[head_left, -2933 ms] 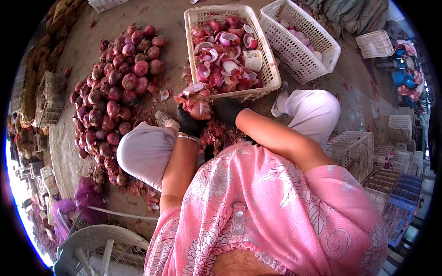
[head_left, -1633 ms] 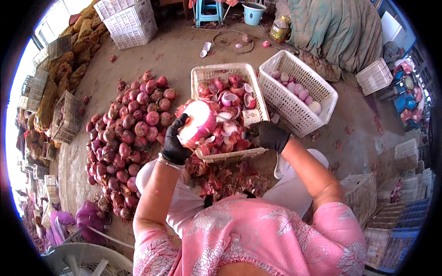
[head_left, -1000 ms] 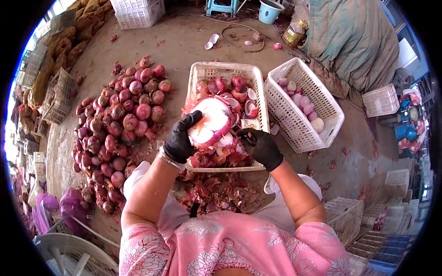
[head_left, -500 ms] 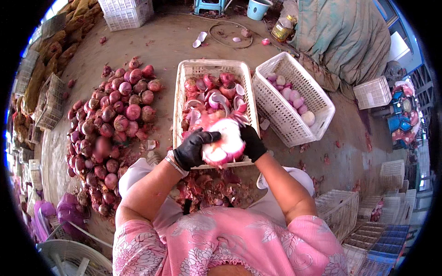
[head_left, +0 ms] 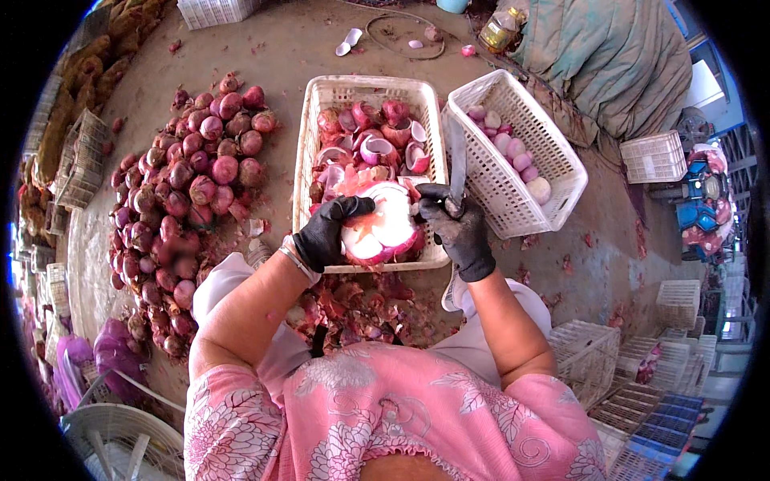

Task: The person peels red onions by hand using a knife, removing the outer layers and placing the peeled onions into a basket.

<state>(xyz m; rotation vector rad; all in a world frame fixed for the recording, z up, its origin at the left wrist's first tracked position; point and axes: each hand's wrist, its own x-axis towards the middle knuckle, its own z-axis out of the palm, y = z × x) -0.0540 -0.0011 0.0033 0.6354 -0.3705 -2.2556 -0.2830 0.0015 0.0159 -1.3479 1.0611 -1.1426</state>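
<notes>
My left hand (head_left: 327,231), in a black glove, is closed around a large red onion (head_left: 378,228), partly peeled and very bright in the light. Gloved in black too, my right hand (head_left: 461,234) is wrapped around the handle of a knife (head_left: 458,164), whose blade points up and away from me. My right thumb and fingers are close to the onion's right side; whether they touch it I cannot tell. Beneath both hands stands a white plastic crate (head_left: 369,82) with red onions and curved pieces of onion skin (head_left: 375,150) inside.
A second white crate (head_left: 513,192), holding peeled purple onions (head_left: 517,151), stands tilted at the right. To the left lies a big heap of unpeeled red onions (head_left: 192,168). Loose skins (head_left: 353,309) cover the floor between my legs. Stacked crates (head_left: 585,357) stand at the lower right.
My right hand has drawn back from the onion to the right, and the knife blade now shows upright. The onion's cut, pale side faces up. The view has shifted slightly.
</notes>
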